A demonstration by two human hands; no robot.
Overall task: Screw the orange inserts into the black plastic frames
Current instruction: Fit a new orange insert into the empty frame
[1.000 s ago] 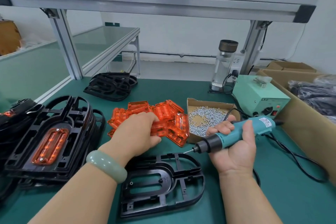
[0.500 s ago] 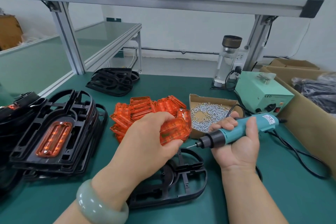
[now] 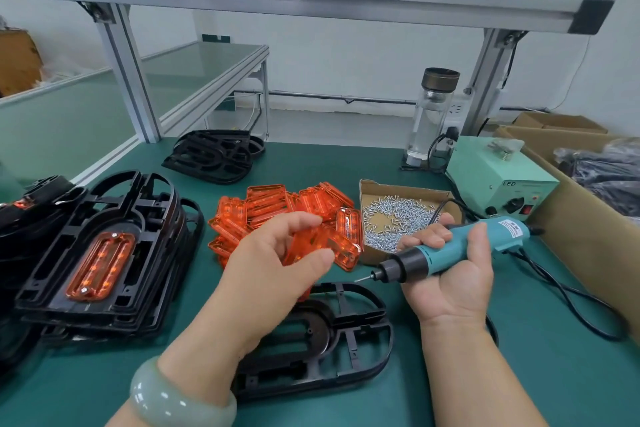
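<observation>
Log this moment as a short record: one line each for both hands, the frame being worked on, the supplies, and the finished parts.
left hand: pinches one orange insert, held in the air in front of the pile
right hand: grips the electric screwdriver, bit pointing towards the left hand
front frame: lies flat, centre opening empty, no insert seated yet
insert pile: loose heap behind the front frame
screws: in an open cardboard box, right of the pile
finished stack: at left, top frame carries a fitted insert
</observation>
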